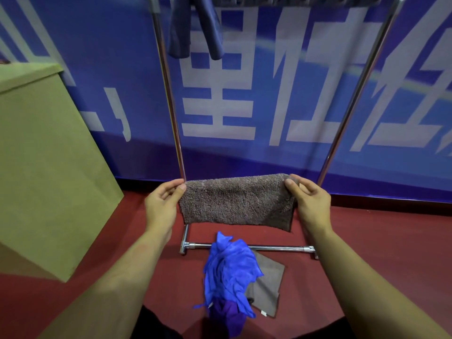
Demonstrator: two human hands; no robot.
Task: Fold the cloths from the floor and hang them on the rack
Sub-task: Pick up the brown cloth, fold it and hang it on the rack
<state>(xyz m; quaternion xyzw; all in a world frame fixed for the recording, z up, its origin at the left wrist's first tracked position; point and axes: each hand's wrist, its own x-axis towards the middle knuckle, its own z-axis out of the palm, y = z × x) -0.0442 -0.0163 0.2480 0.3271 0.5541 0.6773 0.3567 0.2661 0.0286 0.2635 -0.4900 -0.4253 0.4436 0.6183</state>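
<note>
Closest to the camera is the heap still on the floor, a crumpled blue cloth lying on top of a flat brown cloth, with something purple tucked under the near end, so there's clearly more left to do. Biggest thing in the scene is the blue banner with white characters behind everything, then the tan box off to the left, then the metal rack standing in front of the banner, with a dark blue cloth already draped over its top bar. Held up in front of the rack's lower part is the brown towel, looks folded over once and stretched out flat between both hands. Left hand is pinching the top left corner between thumb and fingers, right hand is doing the same on the top right corner, so the towel hangs straight down between them, well below the top bar. What could go wrong imo: terry is thick, and with only corner pinches the layers could slide apart when it's lifted, so the fold opens up. It could also go over the bar lopsided and slip off, or bunch against the dark blue one if it lands too far left.
</note>
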